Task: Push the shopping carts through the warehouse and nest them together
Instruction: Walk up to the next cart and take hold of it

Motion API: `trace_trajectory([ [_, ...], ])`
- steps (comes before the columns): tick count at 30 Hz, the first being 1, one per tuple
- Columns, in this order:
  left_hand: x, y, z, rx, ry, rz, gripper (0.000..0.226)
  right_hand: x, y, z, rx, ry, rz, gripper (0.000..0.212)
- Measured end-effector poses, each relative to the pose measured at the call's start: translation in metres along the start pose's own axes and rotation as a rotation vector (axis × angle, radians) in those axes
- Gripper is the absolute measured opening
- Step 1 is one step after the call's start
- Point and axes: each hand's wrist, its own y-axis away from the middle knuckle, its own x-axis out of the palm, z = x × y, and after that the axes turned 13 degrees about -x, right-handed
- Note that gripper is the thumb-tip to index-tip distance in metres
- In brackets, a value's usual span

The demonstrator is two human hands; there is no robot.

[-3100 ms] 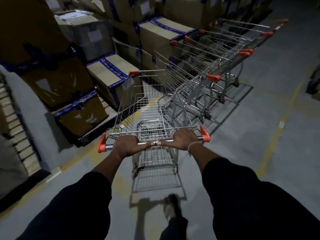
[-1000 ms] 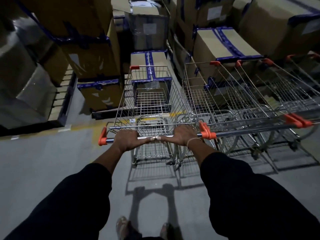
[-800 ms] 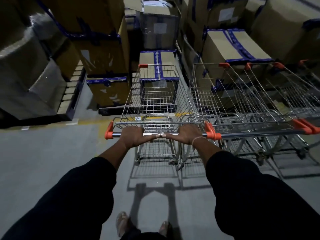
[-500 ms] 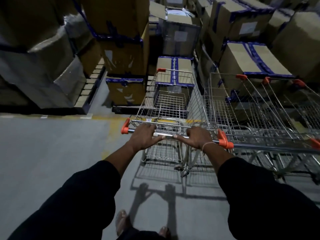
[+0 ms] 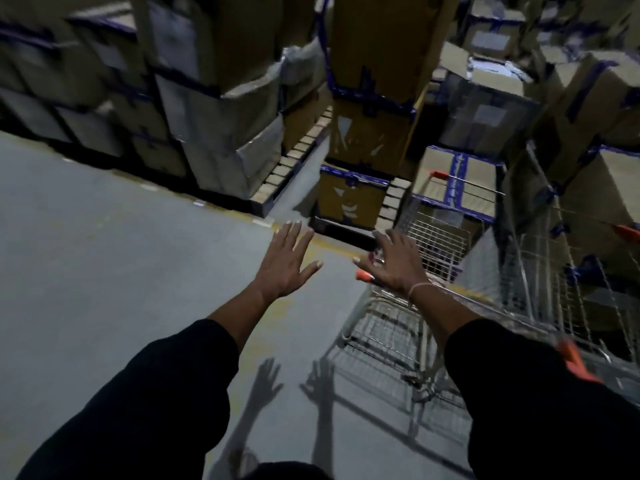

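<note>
A wire shopping cart [image 5: 436,244] with orange handle caps stands at the right, its nose toward the stacked boxes. Beside it on the right is a row of other carts [image 5: 561,285], side by side with it. My left hand [image 5: 287,261] hovers over the bare floor with fingers spread, touching nothing. My right hand [image 5: 394,261] is above the cart's handle near its left orange cap [image 5: 364,276], fingers straight and spread, not gripping the bar. The view is blurred by motion.
Tall stacks of cardboard boxes with blue tape [image 5: 374,91] on wooden pallets [image 5: 294,157] line the far side. Wrapped stacks [image 5: 228,133] stand at the left. Grey concrete floor [image 5: 104,271] with a faded yellow line spreads to the left and toward me.
Both hands have let go of the cart's handle and opened. The view has swung left, so the cart now sits at the right.
</note>
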Motion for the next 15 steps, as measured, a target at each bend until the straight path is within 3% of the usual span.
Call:
trace_trajectory([
  [15, -0.088, 0.062, 0.326, -0.393, -0.025, -0.11, 0.085, 0.073, -0.203, 0.247, -0.334, -0.063, 0.068, 0.121],
])
